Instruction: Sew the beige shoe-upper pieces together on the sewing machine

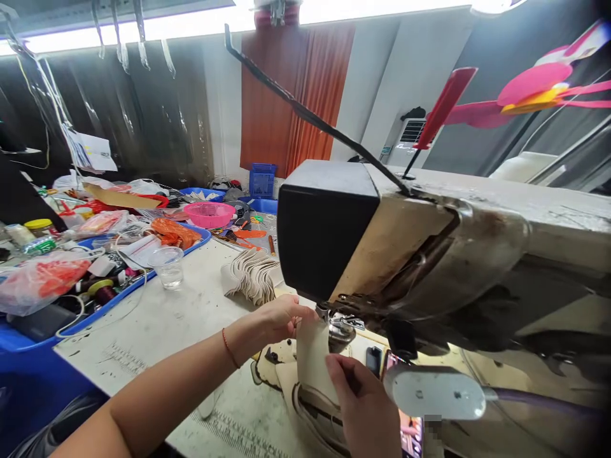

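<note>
A beige sewing machine (429, 254) with a black end cover fills the right half of the view. Under its needle lies a cream piece of material (312, 356). My left hand (279, 318), a red thread round its wrist, pinches the far edge of that piece beside the needle. My right hand (365, 407) holds the near edge of the same piece with closed fingers, just in front of the presser foot. A fanned stack of cream cut pieces (252, 277) lies on the table behind my left hand.
A white worktable (181, 318) with printed ruler marks carries a clear plastic cup (169, 266), a blue tray (143, 280) crowded with thread spools and bags, a pink bowl (209, 214) and a blue basket (262, 180). A phone (410, 432) lies by the machine.
</note>
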The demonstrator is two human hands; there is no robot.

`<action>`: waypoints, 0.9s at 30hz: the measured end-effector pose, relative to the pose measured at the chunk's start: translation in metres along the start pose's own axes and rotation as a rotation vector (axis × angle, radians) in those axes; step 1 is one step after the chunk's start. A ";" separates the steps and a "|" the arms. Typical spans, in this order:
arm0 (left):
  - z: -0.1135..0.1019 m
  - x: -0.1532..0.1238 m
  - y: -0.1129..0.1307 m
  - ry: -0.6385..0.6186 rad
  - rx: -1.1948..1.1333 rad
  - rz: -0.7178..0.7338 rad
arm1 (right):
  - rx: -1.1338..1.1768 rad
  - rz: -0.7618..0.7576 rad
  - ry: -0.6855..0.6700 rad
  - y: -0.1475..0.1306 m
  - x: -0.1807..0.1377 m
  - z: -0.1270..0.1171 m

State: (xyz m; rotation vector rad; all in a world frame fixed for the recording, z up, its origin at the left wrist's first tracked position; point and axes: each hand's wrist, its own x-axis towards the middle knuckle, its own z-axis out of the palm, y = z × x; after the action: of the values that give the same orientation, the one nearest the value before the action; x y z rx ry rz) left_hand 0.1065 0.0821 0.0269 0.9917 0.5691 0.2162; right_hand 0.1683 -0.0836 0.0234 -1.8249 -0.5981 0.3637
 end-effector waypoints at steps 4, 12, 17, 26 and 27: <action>0.001 0.000 -0.001 0.001 0.004 0.014 | 0.029 0.007 -0.013 -0.001 -0.001 0.001; 0.002 0.001 -0.002 0.012 -0.003 0.024 | 0.066 0.023 -0.013 0.000 0.000 0.002; 0.001 0.001 -0.002 -0.004 -0.010 0.015 | 0.076 0.014 -0.018 -0.003 -0.001 0.001; 0.003 -0.001 -0.001 -0.005 -0.031 0.002 | 0.082 0.003 -0.010 -0.004 -0.001 0.001; 0.003 -0.001 -0.001 -0.006 -0.031 0.000 | 0.081 0.002 -0.012 -0.004 -0.001 0.001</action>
State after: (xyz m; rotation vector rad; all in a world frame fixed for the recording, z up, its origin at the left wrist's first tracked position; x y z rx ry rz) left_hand 0.1070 0.0791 0.0275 0.9617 0.5588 0.2218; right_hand 0.1659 -0.0823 0.0263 -1.7473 -0.5820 0.3949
